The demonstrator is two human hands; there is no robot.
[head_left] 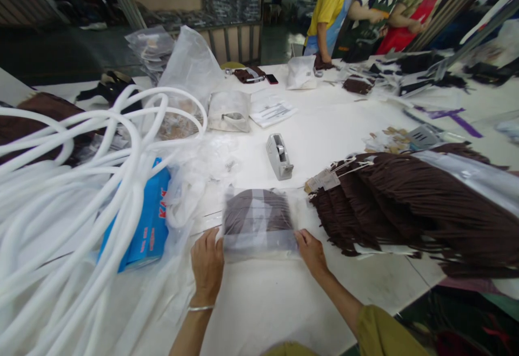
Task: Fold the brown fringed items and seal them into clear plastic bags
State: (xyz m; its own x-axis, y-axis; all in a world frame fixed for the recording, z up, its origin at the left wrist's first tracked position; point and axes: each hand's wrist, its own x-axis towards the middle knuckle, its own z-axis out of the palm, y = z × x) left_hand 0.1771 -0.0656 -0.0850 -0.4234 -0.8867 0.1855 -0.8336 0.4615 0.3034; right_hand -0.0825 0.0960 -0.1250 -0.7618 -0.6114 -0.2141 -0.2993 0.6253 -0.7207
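Observation:
A clear plastic bag with a folded brown garment inside (pixel 257 223) lies on the white table (pixel 332 129) in front of me. My left hand (pixel 207 263) rests at the bag's left lower edge, fingers curled onto it. My right hand (pixel 311 250) holds the bag's right lower corner, fingers closed on the plastic. A fanned stack of brown garments with paper tags (pixel 405 205) lies just right of the bag. A grey tape dispenser (pixel 279 156) stands a little beyond the bag.
White hoops or tubing (pixel 73 183) pile up on the left over a blue box (pixel 148 221). Loose plastic bags (pixel 190 69) and papers (pixel 272 112) lie further back. Other people (pixel 330 10) stand at the table's far side.

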